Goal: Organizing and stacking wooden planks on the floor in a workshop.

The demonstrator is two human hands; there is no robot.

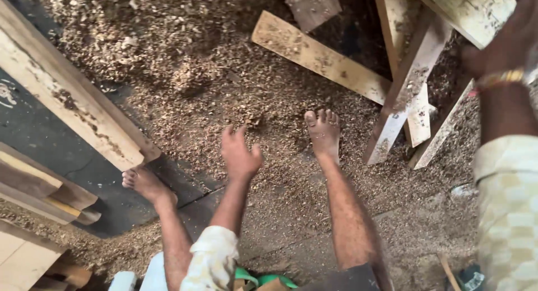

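Left hand point(240, 154): fingers loosely spread, empty, hanging over the sawdust point(224, 84) between two bare feet. Right hand point(501, 47): far right, blurred, raised at the planks point(414, 78); fingers cannot be made out, whether gripping or not unclear. Gold band at that wrist, pale checked sleeve below. Planks leaning and crossed at far right, one lying flat toward the middle. Long board point(73, 98) slanting at left, more offcuts stacked near left. Sawdust thick across the dark floor.

Pale cream checked sleeve point(507, 212); gold bangle point(504, 77); tan sawdust point(185, 61)
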